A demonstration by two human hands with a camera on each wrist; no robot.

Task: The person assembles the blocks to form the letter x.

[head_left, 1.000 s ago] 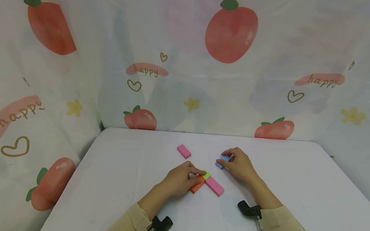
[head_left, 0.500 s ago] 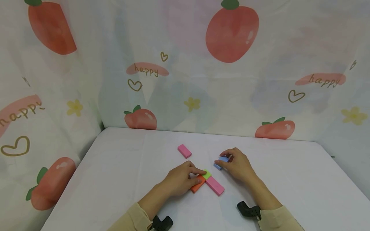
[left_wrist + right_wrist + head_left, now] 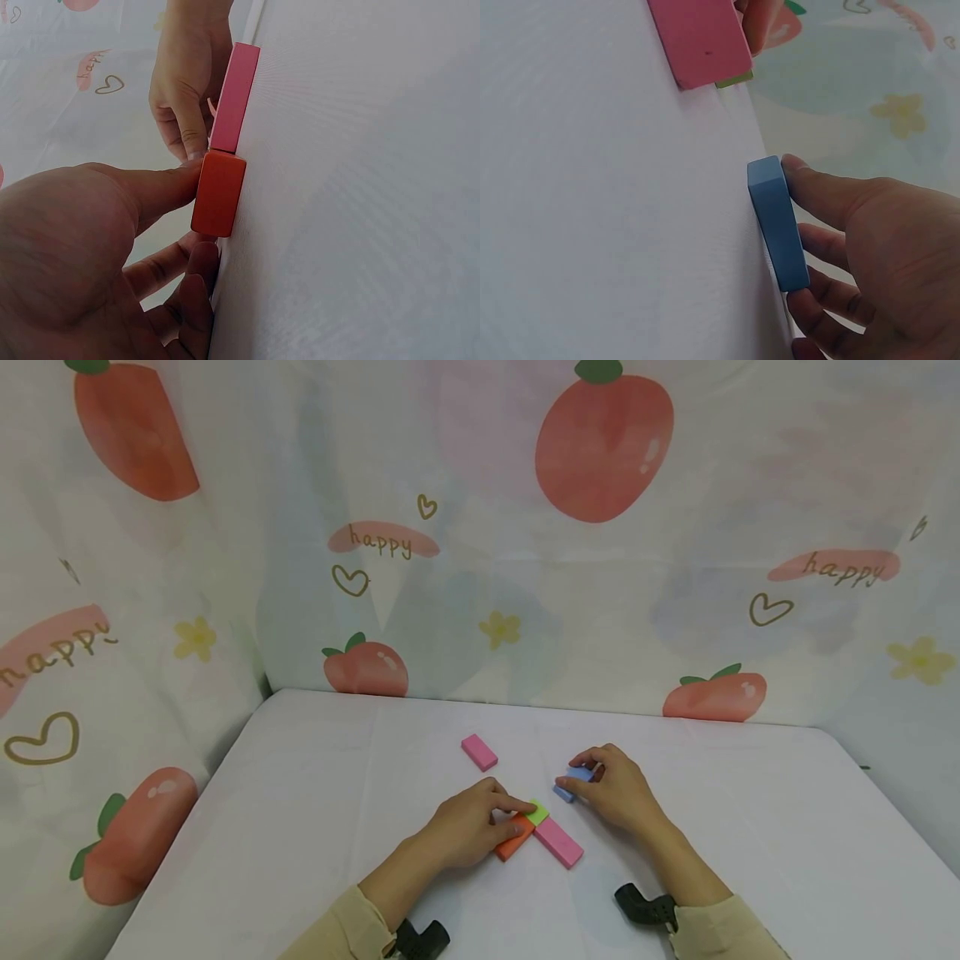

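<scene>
Blue block (image 3: 778, 225), clamped by the fingers of the right hand (image 3: 619, 790), lies at two o'clock from the lime-green block (image 3: 538, 816), which the left hand (image 3: 467, 825), thumb and forefinger apart, touches.

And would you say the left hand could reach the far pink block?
Probably yes: nothing stands between the left hand and the far pink block, though that hand touches the orange block and green block.

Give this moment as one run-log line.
Left hand: touches orange oblong block, small green block | Right hand: grips blue oblong block | Near pink oblong block: beside small green block | Far pink oblong block: apart
</scene>
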